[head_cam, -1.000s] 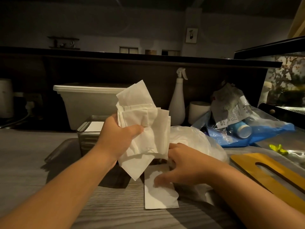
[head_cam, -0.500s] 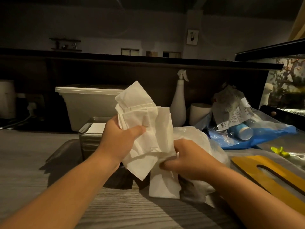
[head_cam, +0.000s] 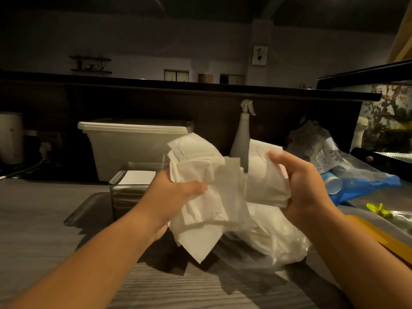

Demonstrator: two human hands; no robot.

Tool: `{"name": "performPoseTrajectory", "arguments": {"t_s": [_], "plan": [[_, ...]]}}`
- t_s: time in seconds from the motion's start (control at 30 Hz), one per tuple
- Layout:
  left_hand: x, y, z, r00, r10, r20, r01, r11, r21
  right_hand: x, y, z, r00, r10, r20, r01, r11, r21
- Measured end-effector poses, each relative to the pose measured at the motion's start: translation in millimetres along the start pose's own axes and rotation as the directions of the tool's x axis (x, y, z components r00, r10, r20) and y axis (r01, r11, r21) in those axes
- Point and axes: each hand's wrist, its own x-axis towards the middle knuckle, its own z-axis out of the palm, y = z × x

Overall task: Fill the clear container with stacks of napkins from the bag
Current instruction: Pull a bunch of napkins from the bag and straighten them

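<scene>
My left hand point(head_cam: 171, 197) grips a loose, fanned bunch of white napkins point(head_cam: 200, 190) held up above the counter. My right hand point(head_cam: 305, 186) holds a second folded stack of napkins point(head_cam: 263, 175) just to the right of the first. Below them lies the clear plastic bag point(head_cam: 276, 235) with more napkins inside. The clear container point(head_cam: 124, 192) stands behind my left hand, with a white napkin layer showing near its top.
A white lidded bin point(head_cam: 133, 148) sits behind the container, a white spray bottle point(head_cam: 243, 134) beside it. Blue and clear plastic bags point(head_cam: 361, 184) pile at the right. A yellow board point(head_cam: 383, 239) lies at the right edge. A grey wood-grain counter point(head_cam: 33, 219) spreads left.
My right hand has picked a napkin stack up off the counter and raised it beside the bunch in my left hand. The left hand stayed about where it was.
</scene>
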Motion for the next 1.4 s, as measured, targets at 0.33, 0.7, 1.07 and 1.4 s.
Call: {"name": "performPoseTrajectory", "arguments": {"t_s": [0.33, 0.7, 1.07, 1.4], "plan": [[-4, -14, 16, 0.993, -0.095, 0.074, 0.094, 0.995, 0.019, -25, 11, 26, 0.948, -0.059, 0.312, 0.166, 0.930, -0.328], [-8, -13, 15, 0.976, -0.167, 0.138, 0.191, 0.965, -0.180, -28, 15, 27, 0.953, -0.235, 0.190, 0.297, 0.851, -0.433], [-8, -14, 15, 0.971, -0.202, 0.132, 0.225, 0.954, -0.198, -27, 25, 29, 0.937, -0.280, 0.210, 0.349, 0.793, -0.499], [-14, -10, 19, 0.963, -0.173, 0.209, 0.205, 0.968, -0.143, -26, 30, 27, 0.904, -0.374, 0.207, 0.416, 0.655, -0.631]]}}
